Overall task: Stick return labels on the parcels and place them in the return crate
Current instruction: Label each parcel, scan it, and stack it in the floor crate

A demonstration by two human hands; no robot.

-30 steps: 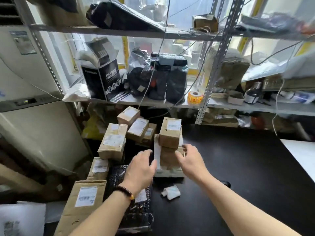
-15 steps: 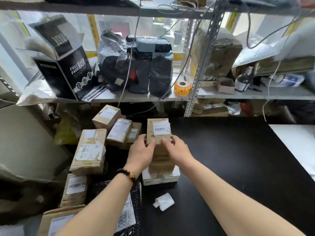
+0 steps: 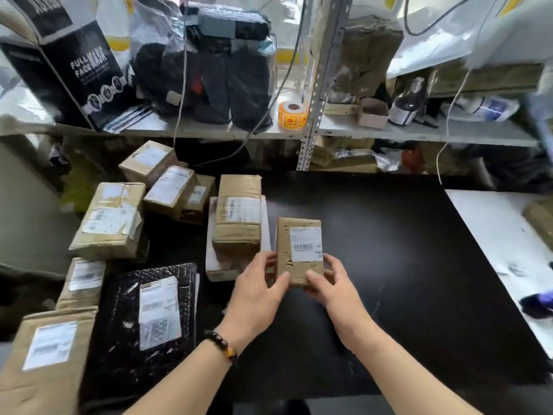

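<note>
A small brown cardboard parcel (image 3: pixel 294 250) with a white barcode label is held over the black table (image 3: pixel 389 265). My left hand (image 3: pixel 257 292) grips its lower left side, thumb on top. My right hand (image 3: pixel 332 283) grips its lower right corner. Just left of it stands a stack of parcels (image 3: pixel 238 217), a brown box with a label lying on a flat white one. An orange roll of labels (image 3: pixel 292 114) sits on the shelf behind.
Several labelled brown parcels (image 3: pixel 110 220) and a black bubble mailer (image 3: pixel 149 313) lie heaped at the left. The metal shelf (image 3: pixel 389 133) carries black bags, a black mask box (image 3: pixel 74 64), a bottle and hanging cables. A white surface (image 3: pixel 502 235) adjoins the table at right.
Both hands took the top parcel off the stack and brought it down and to the right, nearer to me. The camera has tilted down and closer.
</note>
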